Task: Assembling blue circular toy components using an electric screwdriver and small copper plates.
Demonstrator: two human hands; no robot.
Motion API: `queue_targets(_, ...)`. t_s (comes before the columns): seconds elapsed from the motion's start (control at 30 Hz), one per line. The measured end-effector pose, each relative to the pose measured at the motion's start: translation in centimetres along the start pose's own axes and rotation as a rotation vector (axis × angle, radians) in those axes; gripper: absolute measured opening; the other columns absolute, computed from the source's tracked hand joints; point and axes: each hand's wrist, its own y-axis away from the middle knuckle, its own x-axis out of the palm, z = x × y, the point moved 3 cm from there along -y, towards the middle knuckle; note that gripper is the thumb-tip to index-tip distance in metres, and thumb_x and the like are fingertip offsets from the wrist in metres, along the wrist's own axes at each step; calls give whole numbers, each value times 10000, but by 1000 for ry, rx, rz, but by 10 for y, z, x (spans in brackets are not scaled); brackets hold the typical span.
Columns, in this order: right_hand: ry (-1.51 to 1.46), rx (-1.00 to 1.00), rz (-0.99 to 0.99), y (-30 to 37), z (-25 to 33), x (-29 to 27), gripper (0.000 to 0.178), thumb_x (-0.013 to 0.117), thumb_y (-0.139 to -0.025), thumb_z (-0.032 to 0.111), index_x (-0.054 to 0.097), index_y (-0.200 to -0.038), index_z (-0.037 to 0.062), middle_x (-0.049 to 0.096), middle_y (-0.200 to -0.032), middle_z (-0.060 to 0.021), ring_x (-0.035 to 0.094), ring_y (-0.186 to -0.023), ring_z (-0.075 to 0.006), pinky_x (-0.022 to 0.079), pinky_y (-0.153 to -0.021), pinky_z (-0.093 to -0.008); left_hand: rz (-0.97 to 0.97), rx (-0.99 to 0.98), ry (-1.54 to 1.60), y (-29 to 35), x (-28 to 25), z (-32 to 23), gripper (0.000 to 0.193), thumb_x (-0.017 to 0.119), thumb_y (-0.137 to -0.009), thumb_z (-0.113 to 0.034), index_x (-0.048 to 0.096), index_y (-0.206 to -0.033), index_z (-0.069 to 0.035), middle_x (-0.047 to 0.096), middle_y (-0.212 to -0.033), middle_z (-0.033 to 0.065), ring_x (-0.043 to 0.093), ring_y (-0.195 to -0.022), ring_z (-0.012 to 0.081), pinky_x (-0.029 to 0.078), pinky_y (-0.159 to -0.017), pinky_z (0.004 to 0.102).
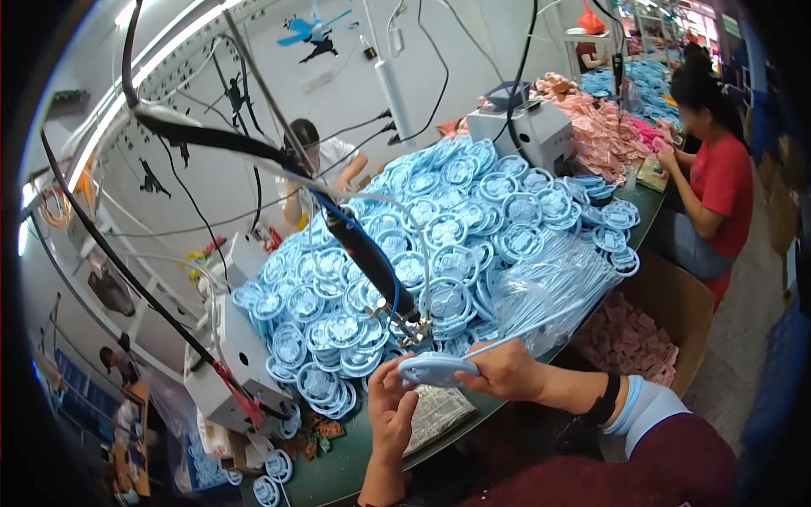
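A round light blue plastic piece [435, 369] is held up between my two hands, tilted nearly edge-on. My right hand [505, 369] is closed on its right side, with a thin light blue rod [541, 324] running up and right past the fingers. On the left edge, the fingers and thumb of my left hand [389, 410] grip the same piece. Just above it hangs a black cylindrical tool [369, 253] with a metal tip [412, 331]; whether the tip touches the piece I cannot tell. Beneath my hands lies a flat pale wrapped block [438, 412].
A large heap of light blue round pieces [448, 228] covers the green table [338, 469]. Blue rods in clear plastic [553, 283] lie at right. White machine boxes [241, 359] stand at left. A box of pink pieces [629, 342] sits lower right. Co-workers sit across and at right.
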Motion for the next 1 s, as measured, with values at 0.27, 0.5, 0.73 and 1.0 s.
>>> queue_targets(0.27, 219, -121, -16, 17, -5, -38, 312, 679, -877, 356, 561, -739, 102, 574, -659, -86, 621, -571, -296, 478, -492, -411, 214, 261, -672, -41, 79, -33, 333, 762, -810, -149, 654, -1111, -56, 591, -1105, 138, 563, -1069, 295, 422, -954, 355)
queue_targets(0.5, 209, -57, -9, 52, -20, -65, 349, 677, -878, 371, 548, -726, 84, 569, -670, -73, 632, -596, -271, 487, -513, -377, 271, 84, -491, -44, 108, 16, 209, 730, -814, -68, 611, -984, -35, 577, -1047, 97, 551, -1009, 212, 419, -922, 326)
queue_targets(0.73, 111, -28, -61, 64, -36, -94, 411, 648, -919, 399, 507, -728, 63, 515, -664, -88, 590, -585, -276, 462, -516, -365, 248, -385, -404, -65, 119, 32, 222, 584, -913, -64, 585, -1132, -30, 578, -990, 63, 539, -913, 131, 437, -829, 249)
queue_targets(1.0, 56, 7, -97, 68, -32, -83, 360, 665, -905, 331, 490, -718, 78, 500, -631, -86, 582, -570, -285, 450, -506, -386, 282, -202, -155, -57, 121, 60, 243, 627, -911, -78, 600, -1130, 23, 631, -1089, 96, 576, -954, 151, 457, -854, 306)
